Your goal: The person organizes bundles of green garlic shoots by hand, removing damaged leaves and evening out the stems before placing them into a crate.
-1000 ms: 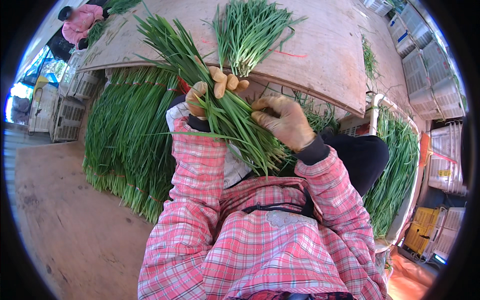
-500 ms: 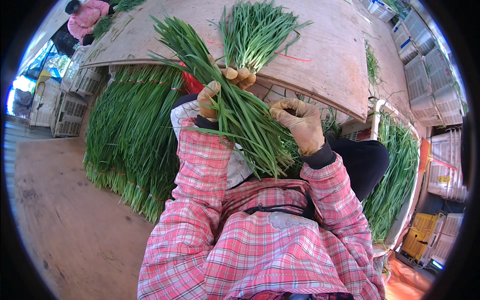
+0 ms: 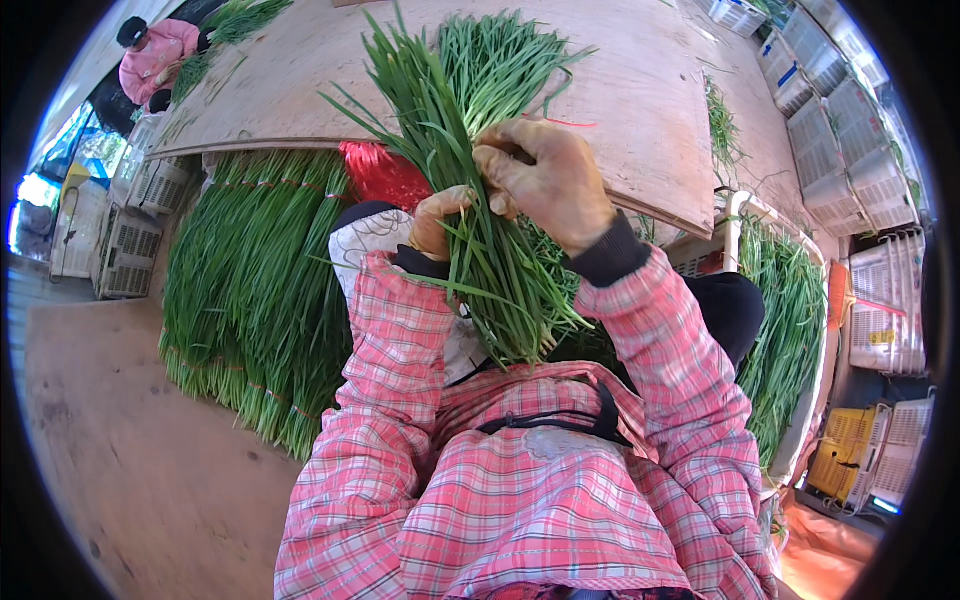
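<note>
Slanting across my lap is a bunch of long flat-leaved chives point(image 3: 497, 270), its leaf tips up and its pale stem ends near my waist. My left hand point(image 3: 436, 221), in a tan glove, is closed around the middle of the bunch. Just above it, my gloved right hand point(image 3: 556, 182) pinches leaves at the bunch's right side; its fingertips are partly hidden. Behind my hands, another bunch of chives point(image 3: 505, 60) lies on the wooden board point(image 3: 320, 70). A bundle of red plastic ties point(image 3: 385, 172) shows beside my left hand.
At the left, tied chive bunches point(image 3: 260, 280) are stacked on a wooden surface point(image 3: 120, 420). A white crate point(image 3: 735, 215) of loose chives stands at my right. White crates point(image 3: 860, 150) line the far right; a yellow crate point(image 3: 842, 460) sits lower. A person in pink point(image 3: 160, 55) works far left.
My right hand has moved up and left, from the lower part of the bunch to its leaves above my left hand. The bunch now stands more upright. My view has shifted slightly.
</note>
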`<state>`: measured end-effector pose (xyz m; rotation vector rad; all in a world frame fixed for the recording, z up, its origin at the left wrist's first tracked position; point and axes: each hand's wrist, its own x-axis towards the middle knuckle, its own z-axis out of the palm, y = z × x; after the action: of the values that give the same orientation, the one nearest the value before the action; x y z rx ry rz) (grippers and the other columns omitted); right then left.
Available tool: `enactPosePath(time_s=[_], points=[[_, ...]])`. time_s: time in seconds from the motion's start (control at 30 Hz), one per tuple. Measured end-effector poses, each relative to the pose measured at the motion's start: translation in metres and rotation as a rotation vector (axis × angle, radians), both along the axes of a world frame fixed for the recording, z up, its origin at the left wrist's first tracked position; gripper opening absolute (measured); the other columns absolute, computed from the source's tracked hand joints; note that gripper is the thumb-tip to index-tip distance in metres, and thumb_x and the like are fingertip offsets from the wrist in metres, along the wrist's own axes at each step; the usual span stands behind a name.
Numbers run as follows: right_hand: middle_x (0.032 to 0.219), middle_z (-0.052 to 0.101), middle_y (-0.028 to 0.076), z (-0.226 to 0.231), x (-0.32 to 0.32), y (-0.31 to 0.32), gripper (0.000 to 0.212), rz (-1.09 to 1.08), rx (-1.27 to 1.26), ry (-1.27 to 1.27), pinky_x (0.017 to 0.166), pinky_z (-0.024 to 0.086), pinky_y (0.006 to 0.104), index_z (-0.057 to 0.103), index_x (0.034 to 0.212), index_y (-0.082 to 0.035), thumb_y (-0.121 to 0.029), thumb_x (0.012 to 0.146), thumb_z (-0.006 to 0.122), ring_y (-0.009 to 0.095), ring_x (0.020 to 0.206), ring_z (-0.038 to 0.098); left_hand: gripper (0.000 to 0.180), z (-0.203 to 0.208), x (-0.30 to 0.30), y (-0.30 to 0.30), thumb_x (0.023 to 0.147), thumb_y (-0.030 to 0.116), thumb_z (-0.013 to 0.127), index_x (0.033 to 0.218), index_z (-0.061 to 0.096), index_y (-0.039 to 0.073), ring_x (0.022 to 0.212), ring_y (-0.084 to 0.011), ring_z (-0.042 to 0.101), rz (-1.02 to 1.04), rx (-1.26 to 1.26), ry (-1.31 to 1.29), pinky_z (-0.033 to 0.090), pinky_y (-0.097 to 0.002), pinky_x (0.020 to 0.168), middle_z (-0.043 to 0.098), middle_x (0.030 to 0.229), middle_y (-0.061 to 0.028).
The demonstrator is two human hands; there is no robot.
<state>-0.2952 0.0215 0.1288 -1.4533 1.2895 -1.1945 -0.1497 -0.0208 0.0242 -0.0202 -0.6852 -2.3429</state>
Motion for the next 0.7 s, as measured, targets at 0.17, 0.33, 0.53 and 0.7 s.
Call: enactPosePath(time_s=[0.17, 0.33, 0.53, 0.7], points=[[0.076, 0.063, 0.006, 0.018, -0.021, -0.024, 0.008, -0.136, -0.471, -0.092, 0.065, 0.048, 0.0245, 0.066, 0.089, 0.001, -0.005, 0.086, 0.061, 0.012, 0.072, 0.059, 0.046, -0.008, -0.003, -0.006, 0.083, 0.023, 0.059, 0.119, 0.048, -0.003, 0.085, -0.0248, 0.058, -0.105, -0.055, 0.121, 0.043, -0.0438, 0.097, 0.058, 0.086, -0.0078], [0.075, 0.061, 0.003, 0.090, -0.091, -0.010, 0.013, -0.435, -0.718, -0.359, 0.059, 0.040, 0.0192, 0.064, 0.083, -0.003, -0.009, 0.091, 0.056, 0.007, 0.062, 0.048, 0.055, -0.009, 0.001, -0.011, 0.082, 0.027, 0.059, 0.123, 0.047, -0.007, 0.079, -0.0225, 0.059, -0.026, -0.240, 0.002, 0.047, -0.0425, 0.091, 0.059, 0.081, -0.0091], [0.073, 0.064, 0.003, 0.050, -0.154, 0.027, 0.010, -0.293, -0.356, 0.552, 0.062, 0.046, 0.0255, 0.070, 0.084, -0.003, -0.013, 0.081, 0.067, 0.009, 0.066, 0.056, 0.055, -0.011, 0.004, -0.016, 0.087, 0.025, 0.056, 0.130, 0.042, -0.006, 0.083, -0.0220, 0.055, -0.048, -0.255, 0.108, 0.047, -0.0415, 0.092, 0.055, 0.081, -0.0063], [0.066, 0.064, 0.011, 0.005, -0.076, 0.036, 0.015, -0.078, -0.281, 0.465, 0.057, 0.047, 0.0282, 0.067, 0.081, 0.000, -0.015, 0.081, 0.068, 0.016, 0.059, 0.059, 0.051, -0.007, 0.001, -0.012, 0.085, 0.024, 0.057, 0.124, 0.047, -0.006, 0.086, -0.0244, 0.056, -0.062, -0.207, 0.034, 0.047, -0.0429, 0.093, 0.056, 0.082, -0.0072]])
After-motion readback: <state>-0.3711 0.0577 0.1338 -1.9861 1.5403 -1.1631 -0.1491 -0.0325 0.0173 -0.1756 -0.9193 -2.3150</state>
